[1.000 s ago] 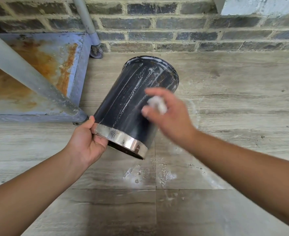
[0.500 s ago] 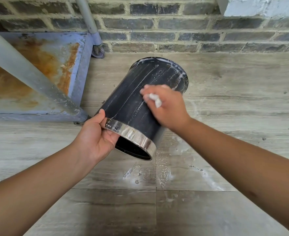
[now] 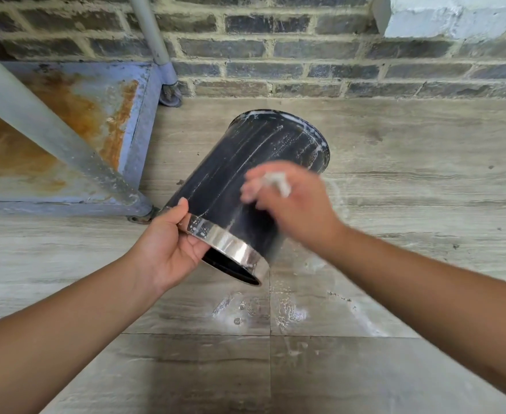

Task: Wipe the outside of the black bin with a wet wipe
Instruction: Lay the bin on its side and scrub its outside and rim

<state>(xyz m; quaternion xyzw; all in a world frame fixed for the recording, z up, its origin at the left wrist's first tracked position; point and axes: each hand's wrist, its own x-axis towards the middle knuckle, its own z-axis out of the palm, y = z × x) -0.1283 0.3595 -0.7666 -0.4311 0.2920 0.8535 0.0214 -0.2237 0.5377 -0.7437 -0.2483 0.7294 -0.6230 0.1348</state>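
Note:
The black bin (image 3: 245,162) lies tilted with its base away from me and its shiny metal rim (image 3: 230,243) towards me; white soapy streaks run along its side. My left hand (image 3: 171,246) grips the metal rim at its left, thumb on top. My right hand (image 3: 293,204), blurred by motion, holds a crumpled white wet wipe (image 3: 278,182) in its curled fingers against the bin's right side.
A rusty blue metal cart shelf (image 3: 66,138) with grey legs (image 3: 45,130) and a caster (image 3: 171,95) stands at the left. A brick wall (image 3: 305,55) runs along the back. Wet, soapy patches (image 3: 260,309) mark the wood-look floor below the bin.
My right hand with the wipe has slid back along the bin's side towards the rim. My left hand has turned the bin slightly, and the open mouth shows less.

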